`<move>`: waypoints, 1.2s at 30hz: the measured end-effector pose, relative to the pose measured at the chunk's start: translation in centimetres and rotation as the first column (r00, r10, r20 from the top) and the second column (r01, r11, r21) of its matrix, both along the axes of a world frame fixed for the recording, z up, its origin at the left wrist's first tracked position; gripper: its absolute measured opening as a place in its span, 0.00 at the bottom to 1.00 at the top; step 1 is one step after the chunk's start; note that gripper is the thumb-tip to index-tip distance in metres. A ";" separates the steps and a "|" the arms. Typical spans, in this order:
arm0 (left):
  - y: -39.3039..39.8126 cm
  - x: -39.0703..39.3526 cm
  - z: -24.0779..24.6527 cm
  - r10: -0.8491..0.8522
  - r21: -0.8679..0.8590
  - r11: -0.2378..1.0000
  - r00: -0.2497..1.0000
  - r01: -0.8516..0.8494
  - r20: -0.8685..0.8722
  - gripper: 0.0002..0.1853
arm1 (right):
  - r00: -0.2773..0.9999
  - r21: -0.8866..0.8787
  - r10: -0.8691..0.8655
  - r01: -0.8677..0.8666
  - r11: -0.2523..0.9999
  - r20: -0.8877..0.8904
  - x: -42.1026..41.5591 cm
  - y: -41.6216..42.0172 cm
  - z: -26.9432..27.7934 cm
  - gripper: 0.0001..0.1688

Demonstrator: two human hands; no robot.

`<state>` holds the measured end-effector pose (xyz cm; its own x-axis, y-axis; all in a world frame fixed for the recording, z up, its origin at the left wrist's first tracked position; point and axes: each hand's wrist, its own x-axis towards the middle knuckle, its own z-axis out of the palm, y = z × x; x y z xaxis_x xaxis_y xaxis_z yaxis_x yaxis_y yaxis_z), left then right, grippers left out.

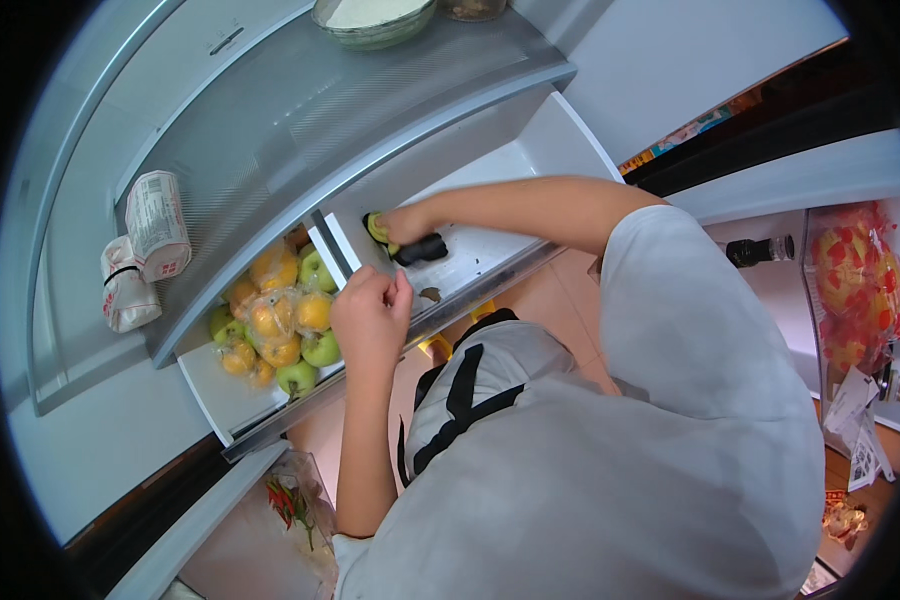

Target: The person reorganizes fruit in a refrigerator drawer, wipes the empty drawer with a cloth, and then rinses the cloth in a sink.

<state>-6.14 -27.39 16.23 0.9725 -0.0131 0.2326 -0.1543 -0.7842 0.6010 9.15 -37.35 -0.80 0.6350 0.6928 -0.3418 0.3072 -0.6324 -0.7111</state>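
Note:
A white refrigerator crisper drawer (544,142) is pulled out before me, split by a partition. My right hand (407,225) reaches into its right compartment and presses a bunched yellow-green and black cloth (420,249) close to the partition. Small dark bits and a brown scrap (430,294) lie on that compartment's floor. My left hand (371,307), fingers curled, is at the near end of the partition (335,244); whether it grips the edge is hidden. Green apples (320,348) and plastic-wrapped orange fruits (273,315) fill the left compartment beside it.
Above the drawer is a glass shelf (307,112) with a glass bowl of white contents (375,13) and two paper-wrapped packages (157,225). Open doors flank me; one bin holds red and green chillies (291,504), the other a red-patterned bag (855,285). A dark bottle (759,251) is nearby.

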 end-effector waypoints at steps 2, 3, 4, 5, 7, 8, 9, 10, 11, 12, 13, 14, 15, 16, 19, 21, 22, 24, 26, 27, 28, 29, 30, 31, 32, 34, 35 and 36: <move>0.3 -0.2 0.0 0.000 -0.006 1.000 1.000 0.000 -0.006 0.16 | 0.934 -0.009 -0.203 0.210 0.978 -0.295 0.8 0.9 8.4 0.20; 0.0 0.1 0.2 -0.024 -0.004 1.000 1.000 0.024 -0.007 0.16 | 0.968 -0.124 0.134 -0.110 0.986 0.213 2.9 1.7 6.8 0.19; 0.2 -0.1 0.1 -0.009 0.000 1.000 1.000 0.009 -0.007 0.16 | 0.984 0.058 -0.050 0.041 0.997 0.168 1.9 2.5 8.6 0.18; 0.4 -0.2 0.0 0.006 0.004 1.000 1.000 -0.006 -0.006 0.16 | 0.971 0.227 -0.224 0.199 0.953 0.088 0.7 3.3 10.4 0.20; 0.0 0.2 0.1 -0.012 0.016 1.000 1.000 0.012 -0.007 0.16 | 0.991 0.076 -0.046 0.037 0.996 0.123 0.1 2.6 7.3 0.17; -0.1 0.1 0.2 -0.010 0.028 1.000 1.000 0.010 -0.017 0.16 | 0.999 0.052 -0.050 0.050 0.997 0.009 0.2 2.5 6.7 0.17; 0.0 0.1 0.1 0.003 0.038 0.999 1.000 -0.002 -0.026 0.16 | 0.994 0.024 -0.046 0.049 0.999 -0.103 -0.2 2.3 7.8 0.17; 0.0 0.0 0.2 0.003 0.018 1.000 1.000 -0.003 -0.016 0.15 | 0.975 -0.007 -0.054 0.054 0.999 -0.218 -1.0 1.8 9.1 0.17; 0.1 0.0 0.2 0.004 -0.002 1.000 1.000 -0.004 -0.007 0.15 | 0.942 -0.037 -0.063 0.054 0.998 -0.330 -1.7 1.5 10.3 0.17; 0.0 0.1 0.2 0.007 -0.020 1.000 1.000 -0.007 0.001 0.15 | 0.896 -0.064 -0.072 0.049 0.997 -0.438 -1.8 1.4 10.8 0.18; 0.0 0.2 0.2 0.005 -0.016 1.000 1.000 -0.005 0.006 0.15 | 0.979 0.057 -0.021 0.033 0.998 -0.205 -0.7 1.9 10.7 0.17; 0.0 0.3 0.2 0.003 -0.012 1.000 1.000 -0.003 0.011 0.15 | 0.997 0.063 -0.005 0.011 0.998 -0.083 -0.4 2.6 11.0 0.17; 0.0 0.0 0.2 0.018 -0.013 1.000 1.000 -0.018 0.011 0.15 | 0.999 0.063 0.026 -0.028 0.998 0.034 -0.4 3.2 11.6 0.16; 0.2 -0.1 0.0 0.019 -0.009 1.000 1.000 -0.019 0.020 0.15 | 0.997 0.108 -0.030 0.021 0.994 0.075 -2.1 2.5 13.1 0.16; -0.4 0.6 0.1 -0.019 -0.002 1.000 0.999 0.019 0.038 0.15 | 0.982 -0.139 0.186 -0.185 0.973 -0.002 -2.5 2.3 4.5 0.23; -0.1 0.2 0.2 -0.003 -0.004 1.000 1.000 0.003 0.016 0.15 | 0.894 -0.115 0.252 -0.314 0.943 -0.370 -3.8 0.7 5.1 0.22; 0.0 0.2 0.1 0.000 -0.006 1.000 1.000 0.000 0.024 0.15 | 0.921 -0.104 0.239 -0.282 0.954 -0.306 -3.0 1.1 5.5 0.22; 0.1 0.0 0.0 0.003 -0.012 1.000 0.999 -0.002 0.038 0.15 | 0.963 -0.076 0.201 -0.218 0.973 -0.181 -0.3 1.9 6.6 0.20; 0.0 0.1 0.2 0.003 -0.016 1.000 1.000 -0.003 0.024 0.15 | 0.997 -0.032 0.054 -0.053 0.998 0.052 2.2 2.6 7.6 0.18; -0.1 0.2 0.3 -0.014 -0.016 1.000 1.000 0.015 0.010 0.15 | 0.966 -0.082 0.115 -0.098 0.992 0.232 4.0 3.2 6.8 0.18; 0.0 0.2 0.1 -0.014 -0.015 1.000 1.000 0.014 0.018 0.15 | 0.989 0.001 -0.077 0.078 0.997 0.125 3.8 4.0 8.1 0.19; 0.0 0.2 0.0 -0.014 -0.014 1.000 1.000 0.014 0.027 0.15 | 0.989 -0.027 -0.093 0.097 0.995 0.115 3.2 4.2 8.3 0.19; 0.0 0.3 -0.2 -0.015 -0.015 1.000 0.999 0.015 0.036 0.15 | 0.988 -0.056 -0.110 0.116 0.992 0.107 2.6 4.0 8.4 0.18; 0.0 0.3 -0.2 -0.015 -0.011 1.000 0.999 0.016 0.038 0.15 | 0.987 -0.086 -0.128 0.136 0.987 0.100 2.3 3.8 8.3 0.18; -0.1 0.3 -0.3 -0.017 -0.008 1.000 0.999 0.017 0.039 0.15 | 0.999 -0.132 0.025 -0.022 0.991 0.024 2.0 3.7 6.1 0.19; 0.1 0.2 -0.4 -0.010 -0.002 1.000 0.999 0.010 0.033 0.15 | 0.932 -0.108 0.048 -0.093 0.990 -0.360 0.4 1.5 5.6 0.26; 0.3 0.2 -0.4 -0.007 0.001 1.000 1.000 0.007 0.023 0.15 | 0.832 -0.135 0.088 -0.192 0.972 -0.548 0.2 0.6 5.8 0.29; 0.4 0.1 -0.2 0.000 0.006 1.000 1.000 0.000 0.013 0.15 | 0.861 -0.126 0.088 -0.173 0.977 -0.501 0.8 0.0 6.2 0.27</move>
<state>-6.04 -26.94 15.99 0.9693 -0.0148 0.2453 -0.1624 -0.7876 0.5944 9.99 -37.36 5.37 0.2634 0.6662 -0.6977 0.0339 -0.7292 -0.6835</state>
